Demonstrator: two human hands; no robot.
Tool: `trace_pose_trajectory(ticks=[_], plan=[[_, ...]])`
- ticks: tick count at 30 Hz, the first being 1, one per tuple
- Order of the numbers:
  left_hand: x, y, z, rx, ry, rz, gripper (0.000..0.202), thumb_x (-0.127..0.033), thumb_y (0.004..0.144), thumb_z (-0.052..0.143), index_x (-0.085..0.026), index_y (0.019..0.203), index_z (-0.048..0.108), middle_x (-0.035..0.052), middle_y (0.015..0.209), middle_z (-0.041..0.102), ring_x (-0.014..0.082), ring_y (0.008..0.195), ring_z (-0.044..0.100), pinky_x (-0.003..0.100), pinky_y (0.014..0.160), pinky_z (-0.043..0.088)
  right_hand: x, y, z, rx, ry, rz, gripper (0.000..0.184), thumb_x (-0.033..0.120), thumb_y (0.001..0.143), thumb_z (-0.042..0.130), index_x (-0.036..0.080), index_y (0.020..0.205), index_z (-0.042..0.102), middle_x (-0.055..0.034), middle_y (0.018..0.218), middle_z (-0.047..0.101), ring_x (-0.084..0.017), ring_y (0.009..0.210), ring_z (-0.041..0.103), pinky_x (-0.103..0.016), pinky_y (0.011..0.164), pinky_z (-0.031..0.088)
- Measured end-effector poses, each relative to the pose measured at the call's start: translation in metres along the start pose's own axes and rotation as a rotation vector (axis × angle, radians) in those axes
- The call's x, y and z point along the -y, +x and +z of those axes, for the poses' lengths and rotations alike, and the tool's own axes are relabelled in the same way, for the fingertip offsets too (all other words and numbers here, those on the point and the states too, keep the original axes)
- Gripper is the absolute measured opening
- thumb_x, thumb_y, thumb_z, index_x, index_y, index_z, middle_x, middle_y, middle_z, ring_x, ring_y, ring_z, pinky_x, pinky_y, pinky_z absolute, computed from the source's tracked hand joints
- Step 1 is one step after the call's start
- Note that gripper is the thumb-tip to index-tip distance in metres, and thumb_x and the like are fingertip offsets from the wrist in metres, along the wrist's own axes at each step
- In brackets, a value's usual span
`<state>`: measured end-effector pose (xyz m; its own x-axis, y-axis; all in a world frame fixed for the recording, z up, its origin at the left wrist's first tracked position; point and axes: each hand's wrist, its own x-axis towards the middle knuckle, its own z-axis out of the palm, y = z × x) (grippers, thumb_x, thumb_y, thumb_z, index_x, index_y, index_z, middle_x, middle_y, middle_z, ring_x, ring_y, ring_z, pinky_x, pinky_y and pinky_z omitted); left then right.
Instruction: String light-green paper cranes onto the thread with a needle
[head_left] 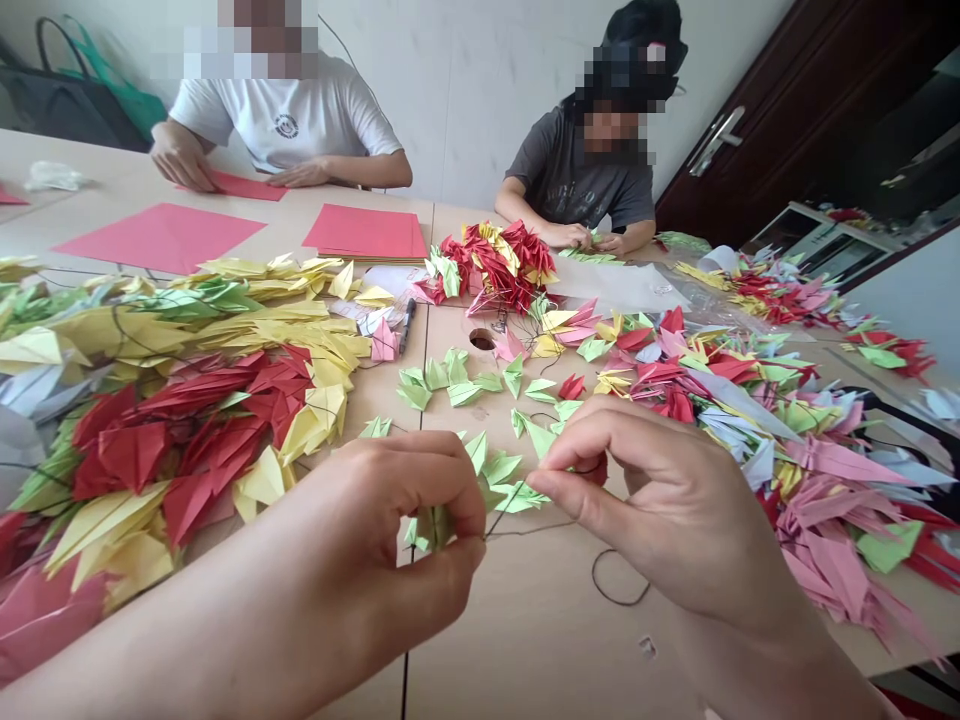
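Table point(525, 620), pale wood, carries all items; landmark is the round cable hole point(481, 340) in it. Left of the hole: large heap of yellow, red and green folded paper cranes point(172, 400); right of it: mixed pink, red and green heap point(765, 420); beyond it, two seated people with red paper sheets point(161, 238). Below the hole: left hand point(405, 520) pinched shut on a green crane point(429, 528); right hand point(660, 500) pinching dark thread point(525, 528) running to that crane.

Left fingers point(450, 520) hide most of the green paper crane point(429, 527).
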<state>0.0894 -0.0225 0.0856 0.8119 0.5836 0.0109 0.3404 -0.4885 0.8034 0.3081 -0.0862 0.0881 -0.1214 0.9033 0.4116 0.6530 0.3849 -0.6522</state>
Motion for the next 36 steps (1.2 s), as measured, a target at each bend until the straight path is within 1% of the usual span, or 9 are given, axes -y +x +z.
trace_pose_trajectory(ticks=[7, 14, 17, 20, 22, 25, 28, 32, 36], plan=[[0.001, 0.000, 0.001, 0.028, -0.046, 0.027, 0.023, -0.007, 0.077, 0.061, -0.029, 0.077, 0.062, -0.0099, 0.076, 0.064, 0.0087, 0.071, 0.059, 0.017, 0.066, 0.046, -0.001, 0.001, -0.004, 0.012, 0.156, 0.087, 0.013, 0.016, 0.085, 0.073, 0.020, 0.075, 0.065, 0.0039, 0.069, 0.062, -0.008, 0.063, 0.056, -0.020, 0.056, 0.044], [0.005, 0.002, -0.004, 0.103, -0.238, -0.043, 0.009, -0.023, 0.082, 0.066, -0.032, 0.083, 0.065, -0.0076, 0.076, 0.065, 0.0118, 0.072, 0.061, 0.020, 0.063, 0.046, -0.006, 0.009, -0.011, 0.207, 0.503, 0.243, 0.017, 0.026, 0.081, 0.080, 0.019, 0.072, 0.067, 0.0043, 0.066, 0.063, -0.007, 0.056, 0.055, -0.016, 0.049, 0.044], [0.005, 0.001, -0.004, 0.069, -0.353, -0.087, 0.005, -0.031, 0.084, 0.064, -0.030, 0.080, 0.064, -0.0059, 0.073, 0.062, 0.0127, 0.067, 0.056, 0.021, 0.059, 0.044, -0.005, 0.008, -0.011, 0.183, 0.437, 0.206, 0.013, 0.021, 0.082, 0.078, 0.020, 0.073, 0.069, 0.0045, 0.069, 0.063, -0.006, 0.059, 0.056, -0.016, 0.052, 0.045], [0.001, 0.003, -0.005, -0.062, -0.387, -0.169, 0.017, -0.040, 0.087, 0.059, -0.027, 0.076, 0.061, -0.0044, 0.067, 0.056, 0.0128, 0.061, 0.050, 0.021, 0.049, 0.038, -0.001, 0.004, -0.010, 0.156, 0.338, 0.110, 0.009, 0.016, 0.084, 0.075, 0.019, 0.077, 0.070, 0.0037, 0.071, 0.062, -0.006, 0.061, 0.056, -0.016, 0.054, 0.045], [-0.003, 0.005, -0.005, -0.143, -0.290, -0.192, 0.018, -0.038, 0.087, 0.057, -0.025, 0.074, 0.060, -0.0044, 0.064, 0.053, 0.0122, 0.058, 0.048, 0.020, 0.046, 0.036, 0.001, 0.000, -0.009, 0.129, 0.269, 0.039, 0.007, 0.015, 0.086, 0.074, 0.020, 0.082, 0.070, 0.0033, 0.074, 0.063, -0.007, 0.065, 0.058, -0.017, 0.058, 0.047], [-0.008, 0.010, -0.007, -0.237, -0.069, -0.124, 0.015, -0.027, 0.084, 0.056, -0.024, 0.070, 0.062, -0.0052, 0.063, 0.056, 0.0104, 0.056, 0.048, 0.018, 0.044, 0.036, 0.003, -0.004, -0.006, 0.064, 0.106, -0.051, 0.006, 0.014, 0.087, 0.072, 0.019, 0.087, 0.068, 0.0026, 0.079, 0.064, -0.008, 0.071, 0.060, -0.018, 0.064, 0.048], [-0.007, 0.011, -0.009, -0.314, 0.026, -0.063, 0.016, -0.021, 0.082, 0.055, -0.024, 0.069, 0.063, -0.0062, 0.065, 0.060, 0.0093, 0.057, 0.052, 0.016, 0.045, 0.039, 0.003, -0.005, -0.004, 0.001, -0.056, -0.062, 0.008, 0.012, 0.089, 0.069, 0.019, 0.086, 0.066, 0.0017, 0.083, 0.066, -0.009, 0.075, 0.062, -0.019, 0.066, 0.048], [-0.004, 0.009, -0.009, -0.348, 0.078, -0.051, 0.016, -0.018, 0.081, 0.055, -0.023, 0.067, 0.061, -0.0066, 0.064, 0.059, 0.0089, 0.057, 0.053, 0.016, 0.046, 0.040, 0.004, -0.004, -0.003, -0.019, -0.094, -0.068, 0.010, 0.011, 0.090, 0.067, 0.020, 0.086, 0.065, 0.0023, 0.083, 0.067, -0.008, 0.076, 0.063, -0.018, 0.069, 0.048], [-0.005, 0.009, -0.009, -0.244, 0.107, -0.011, 0.016, -0.015, 0.079, 0.056, -0.022, 0.066, 0.060, -0.0063, 0.066, 0.060, 0.0081, 0.057, 0.053, 0.016, 0.047, 0.039, 0.002, -0.005, -0.002, -0.082, -0.124, -0.105, 0.009, 0.012, 0.091, 0.065, 0.020, 0.089, 0.065, 0.0022, 0.085, 0.065, -0.007, 0.076, 0.061, -0.018, 0.069, 0.048]])
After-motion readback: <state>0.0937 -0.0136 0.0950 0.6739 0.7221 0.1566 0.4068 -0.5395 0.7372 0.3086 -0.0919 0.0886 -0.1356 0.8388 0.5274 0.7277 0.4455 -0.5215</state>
